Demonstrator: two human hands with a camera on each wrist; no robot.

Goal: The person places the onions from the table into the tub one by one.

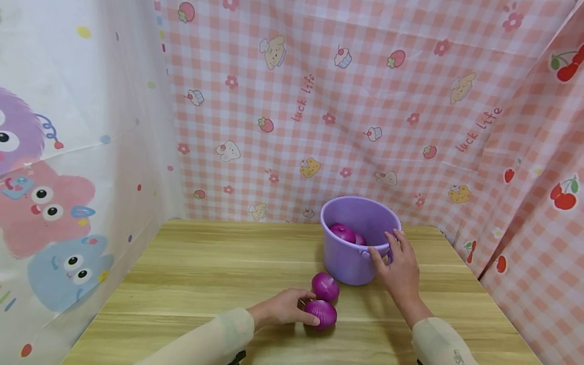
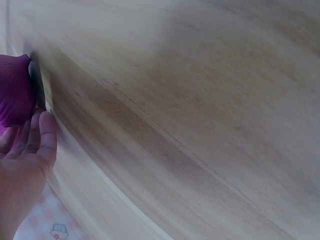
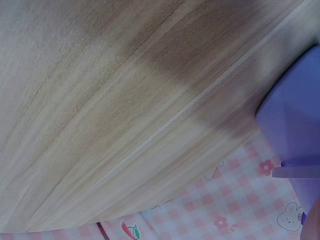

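Note:
My left hand (image 1: 289, 306) is at the nearer red onion (image 1: 322, 315), its thumb on the near side and its fingers reaching round the far side. In the left wrist view the fingers (image 2: 47, 135) lie against the purple onion skin (image 2: 15, 90). Just behind that onion sits another red onion (image 1: 325, 287) on the table. With my right hand (image 1: 401, 263) I grip the purple bucket (image 1: 349, 266) at its right front rim, thumb in front and fingertips over the edge. Inside the upright bucket are more red onions (image 1: 342, 233), partly hidden by the wall.
The wood-grain table (image 1: 205, 268) ends at a pink checked cloth (image 1: 283, 152) behind the bucket. A white cloth with cartoon figures (image 1: 59, 203) hangs on the left, and another checked cloth with cherries (image 1: 543, 223) on the right.

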